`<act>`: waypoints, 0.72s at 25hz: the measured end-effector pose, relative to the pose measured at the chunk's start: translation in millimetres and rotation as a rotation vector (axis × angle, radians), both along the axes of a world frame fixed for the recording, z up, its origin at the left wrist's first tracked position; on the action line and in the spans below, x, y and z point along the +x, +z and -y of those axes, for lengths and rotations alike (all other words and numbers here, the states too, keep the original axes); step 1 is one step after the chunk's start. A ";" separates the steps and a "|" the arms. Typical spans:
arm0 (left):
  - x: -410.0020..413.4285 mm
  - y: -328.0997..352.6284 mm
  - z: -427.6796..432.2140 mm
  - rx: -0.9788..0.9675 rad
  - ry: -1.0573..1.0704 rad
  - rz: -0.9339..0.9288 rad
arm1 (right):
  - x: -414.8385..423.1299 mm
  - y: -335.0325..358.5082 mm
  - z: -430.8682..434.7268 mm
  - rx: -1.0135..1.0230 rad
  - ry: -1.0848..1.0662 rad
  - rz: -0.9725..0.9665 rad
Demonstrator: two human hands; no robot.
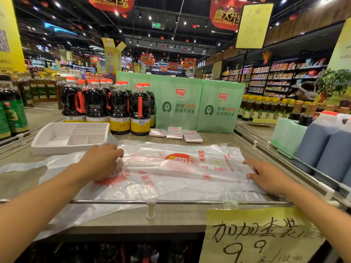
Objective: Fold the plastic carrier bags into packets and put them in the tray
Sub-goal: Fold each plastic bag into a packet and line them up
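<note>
A clear plastic carrier bag (171, 168) with red and orange print lies spread flat across the wooden shelf top, over a second bag of the same kind. My left hand (102, 160) rests on the bag's left part, fingers bent down onto the plastic. My right hand (266, 177) lies flat on the bag's right end, fingers stretched out. A white divided tray (55, 141) stands at the back left with nothing visible in it. Three folded bag packets (175, 134) lie side by side behind the spread bag.
Dark sauce bottles (117, 109) with orange caps stand behind the tray. Green paper bags (199, 105) stand at the back. A metal rail (171, 202) runs along the shelf's front edge above a yellow price sign (256, 236). Large jugs (326, 147) sit at the right.
</note>
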State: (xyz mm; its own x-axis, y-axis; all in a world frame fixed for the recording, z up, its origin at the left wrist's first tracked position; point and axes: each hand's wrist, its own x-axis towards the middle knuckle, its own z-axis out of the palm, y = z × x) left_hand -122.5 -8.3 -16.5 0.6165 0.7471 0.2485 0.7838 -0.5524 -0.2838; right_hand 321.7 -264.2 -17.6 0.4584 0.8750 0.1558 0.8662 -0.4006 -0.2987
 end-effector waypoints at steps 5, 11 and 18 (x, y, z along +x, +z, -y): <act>26.9 2.5 3.2 -0.086 -0.339 0.171 | -8.9 9.1 -2.0 -0.109 0.018 0.495; 96.6 -0.4 33.4 -0.453 -0.494 0.088 | -83.2 14.9 -34.0 -0.141 0.449 0.162; 100.0 -16.9 14.6 -0.469 -0.404 0.214 | -87.1 9.6 -45.1 -0.126 0.388 -0.127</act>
